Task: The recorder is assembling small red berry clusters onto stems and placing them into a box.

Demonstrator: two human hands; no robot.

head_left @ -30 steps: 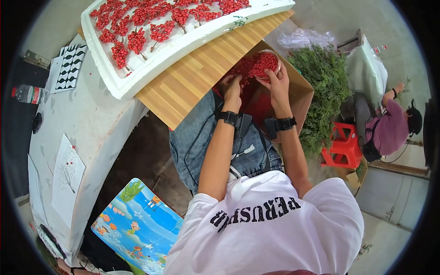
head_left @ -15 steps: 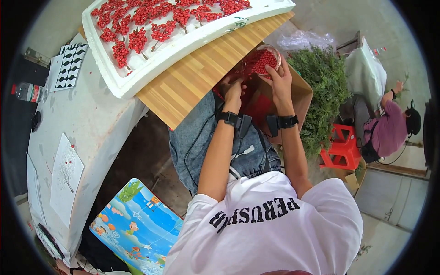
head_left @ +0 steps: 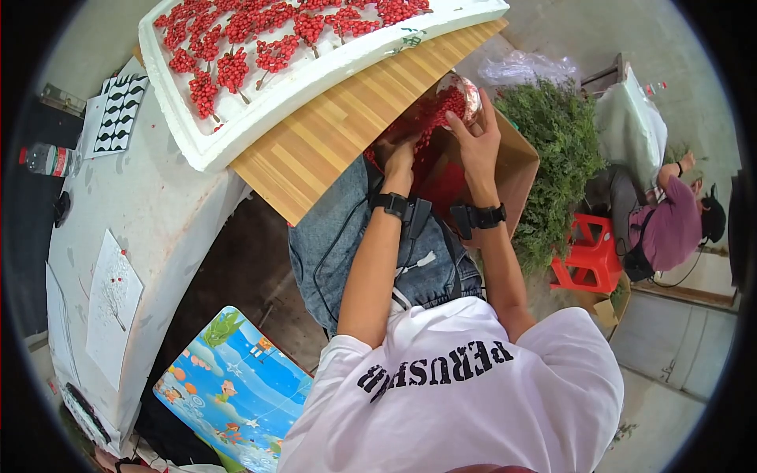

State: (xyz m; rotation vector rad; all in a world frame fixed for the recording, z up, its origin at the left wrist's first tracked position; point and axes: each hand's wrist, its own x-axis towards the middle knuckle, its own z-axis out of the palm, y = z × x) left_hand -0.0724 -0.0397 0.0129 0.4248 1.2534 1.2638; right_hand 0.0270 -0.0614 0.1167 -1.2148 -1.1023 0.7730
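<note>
My right hand (head_left: pixel 478 142) is closed around a clear round container (head_left: pixel 472 98), which is tilted. Red berries (head_left: pixel 441 112) spill from its mouth toward the inside of a cardboard box (head_left: pixel 518 167), where red shows in the shade. At the box's left side, partly under the edge of a wooden board, my left hand (head_left: pixel 397 155) has its fingers curled. Whatever those fingers hold is lost in shadow. A black band with a small box sits on each of my wrists.
A white foam tray (head_left: pixel 260 130) with red berry sprigs rests on the striped wooden board (head_left: pixel 315 158). Green foliage (head_left: pixel 544 150) is piled right of the box, near a red stool (head_left: pixel 590 252). A co-worker (head_left: pixel 670 217) is at the far right. A blue patterned panel (head_left: pixel 236 386) stands lower left.
My right hand has tipped the container further left, and berries now pour out of it. My left hand has shifted slightly and its fingers are deeper in shadow.
</note>
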